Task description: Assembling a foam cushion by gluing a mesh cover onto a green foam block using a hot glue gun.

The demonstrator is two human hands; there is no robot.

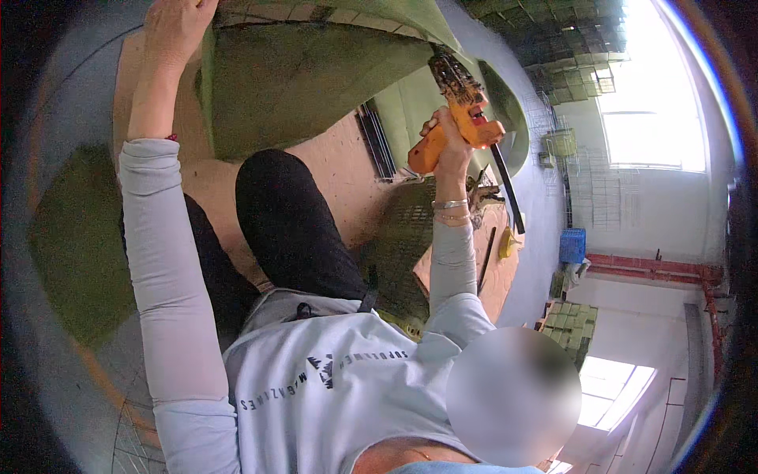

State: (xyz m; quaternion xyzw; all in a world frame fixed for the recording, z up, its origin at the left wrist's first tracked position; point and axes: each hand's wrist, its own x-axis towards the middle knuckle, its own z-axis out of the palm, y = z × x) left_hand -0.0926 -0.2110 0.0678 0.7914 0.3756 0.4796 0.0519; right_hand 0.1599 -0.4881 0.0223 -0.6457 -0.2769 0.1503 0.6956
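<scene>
At the upper left, my left hand (175, 30) is closed on the upper edge of a green mesh sheet (304, 87), its fingertips partly cut off by the picture's edge. The sheet stands up in front of my knees, stretched along a dark curved wire. My right hand (450, 146) grips an orange staple-gun-like tool (471, 110) by its handle. The tool's blackened metal head points up and away, close to the sheet's right end. A long black strip (508, 189) sticks out below the tool, towards me.
Several black strips (376, 142) lie on a light brown board (335, 162) before my knees. On my right, another board (450, 265) carries a yellow object (506, 242) and a dark rod (486, 257). Farther right are a blue crate (572, 246), stacked green mesh frames (570, 325) and wire frames (596, 193).
</scene>
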